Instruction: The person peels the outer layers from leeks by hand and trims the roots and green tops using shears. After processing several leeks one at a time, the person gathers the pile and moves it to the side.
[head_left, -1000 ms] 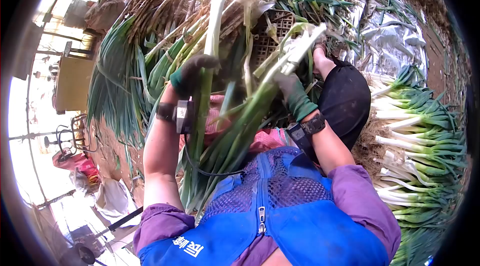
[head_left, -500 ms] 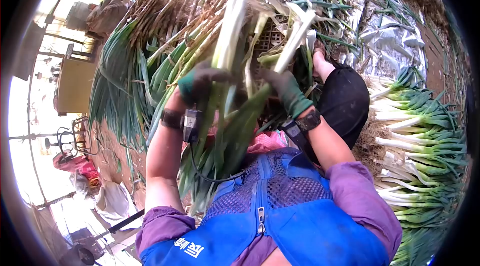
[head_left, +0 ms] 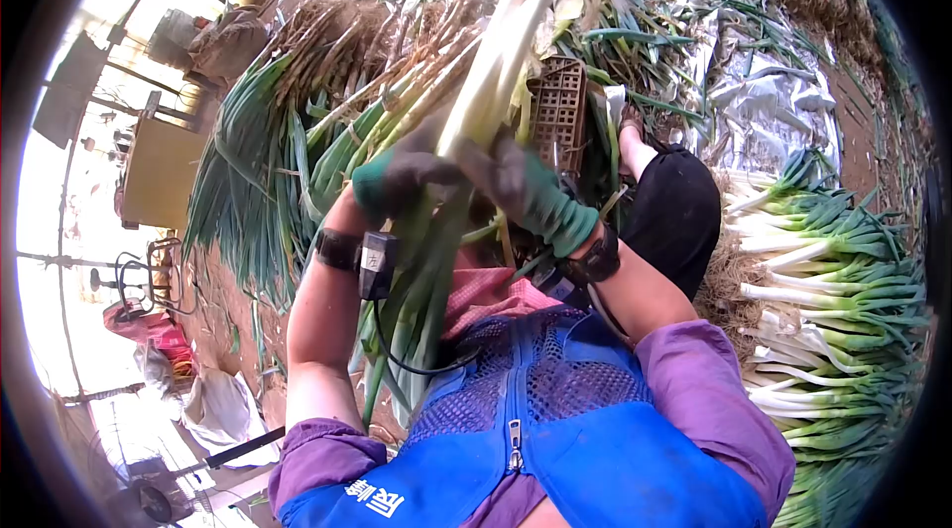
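In gloves with green cuffs and dark palms, both my hands are at a bunch of long green onions (head_left: 501,62) in front of my chest. My left hand (head_left: 407,176) is closed around the stalks where white turns to green. Pressed against the same stalks from the other side is my right hand (head_left: 531,191), its fingers curled in and slightly blurred. The white ends point up and away, with some loose pale skin near the tips. Green leaves (head_left: 421,280) hang down below my left hand towards my lap.
A pile of untrimmed green onions with brown roots (head_left: 253,151) lies to the left. Beyond my hands stands a brown plastic crate (head_left: 558,117). Cleaned white-stalked onions (head_left: 823,300) lie in a row on the right, near silvery sheeting (head_left: 773,97) and scattered leaf scraps.
My right hand has moved left with its separate stalk and now meets my left hand at the bunch. The stalks have come together, and the crate shows more.
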A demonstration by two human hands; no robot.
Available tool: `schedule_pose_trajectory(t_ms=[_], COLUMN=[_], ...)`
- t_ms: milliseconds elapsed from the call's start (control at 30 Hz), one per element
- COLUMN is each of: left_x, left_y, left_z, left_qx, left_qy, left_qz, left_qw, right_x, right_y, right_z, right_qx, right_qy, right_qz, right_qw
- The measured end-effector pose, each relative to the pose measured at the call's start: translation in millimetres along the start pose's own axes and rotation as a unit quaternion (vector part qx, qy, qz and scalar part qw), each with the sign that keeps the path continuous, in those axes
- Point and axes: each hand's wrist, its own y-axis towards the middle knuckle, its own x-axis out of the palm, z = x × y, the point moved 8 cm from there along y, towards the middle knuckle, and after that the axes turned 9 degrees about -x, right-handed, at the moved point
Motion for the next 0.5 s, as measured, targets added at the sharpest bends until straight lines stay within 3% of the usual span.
schedule_pose_trajectory(t_ms=[33,100,167,200,267,367,467,500], left_x=[-13.7,-6.4,6.9,4.8,-2.5,-4.1,-7.5,-2.6], left_y=[1.7,-1.1,-20.9,-25.5,-35.7,-59.4,-75.1,-77.7], left_z=[-20.5,-36.0,-19.2,-22.7,-24.2,-26.0,-46.3,-49.8], left_qx=[-0.037,-0.053,-0.023,-0.024,-0.024,-0.028,-0.045,-0.041], left_qy=[0.002,0.005,-0.056,-0.052,-0.036,-0.116,-0.128,-0.139], left_qz=[-0.007,-0.118,-0.054,-0.039,-0.026,0.003,-0.073,-0.104], left_qw=[0.999,0.992,0.997,0.998,0.999,0.993,0.988,0.984], right_x=[0.0,0.0,-0.7,1.6,-14.7,-77.7,-131.1,-129.5], right_y=[-1.3,-6.0,-11.8,-15.4,-12.4,-10.9,-2.4,6.3], right_z=[-10.3,-34.5,-62.7,-76.5,-83.7,-116.2,-112.3,-112.5], right_qx=[-0.040,-0.115,-0.180,-0.272,-0.308,-0.347,-0.358,-0.355], right_qy=[-0.025,-0.095,-0.188,-0.244,-0.181,-0.230,-0.357,-0.345], right_qz=[-0.005,0.011,0.055,0.035,0.022,0.161,0.262,0.254], right_qw=[0.999,0.989,0.964,0.930,0.934,0.895,0.822,0.831])
